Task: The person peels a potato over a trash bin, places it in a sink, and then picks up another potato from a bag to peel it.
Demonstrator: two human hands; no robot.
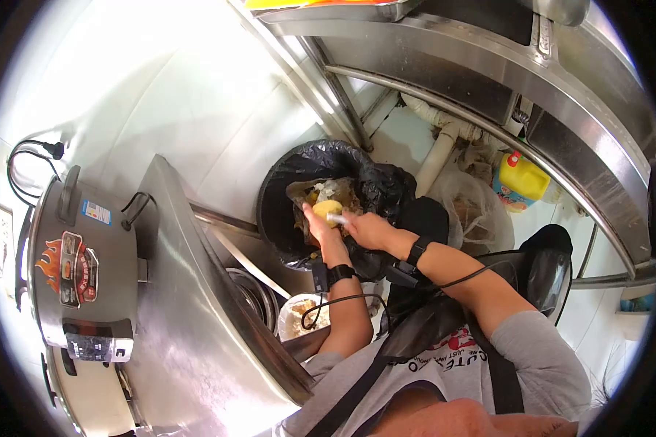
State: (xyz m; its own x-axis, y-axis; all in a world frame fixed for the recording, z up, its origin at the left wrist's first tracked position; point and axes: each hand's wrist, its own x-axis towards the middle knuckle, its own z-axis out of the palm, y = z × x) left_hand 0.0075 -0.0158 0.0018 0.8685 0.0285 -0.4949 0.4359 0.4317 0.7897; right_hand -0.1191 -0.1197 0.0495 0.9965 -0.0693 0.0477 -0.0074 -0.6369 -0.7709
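Note:
My left hand (pixel 322 230) is closed around a peeled, pale yellow potato (pixel 326 210). Against the potato's near side is a peeler (pixel 336 218) with a whitish handle, gripped by my right hand (pixel 369 231); its blade is too small to make out. Both hands are over a bin (pixel 268 200) lined with a black plastic bag. Inside the bin, below the potato, lie brownish peelings and pale scraps (pixel 333 191).
A steel table (pixel 189 291) bearing a large electric cooker (pixel 87 269) stands at left. Beside my left forearm is a white bowl (pixel 288 331) with pale contents. Under the steel sink frame (pixel 503 131) are a drain pipe (pixel 437 160), a plastic bag (pixel 474 211) and a yellow jug (pixel 523 178).

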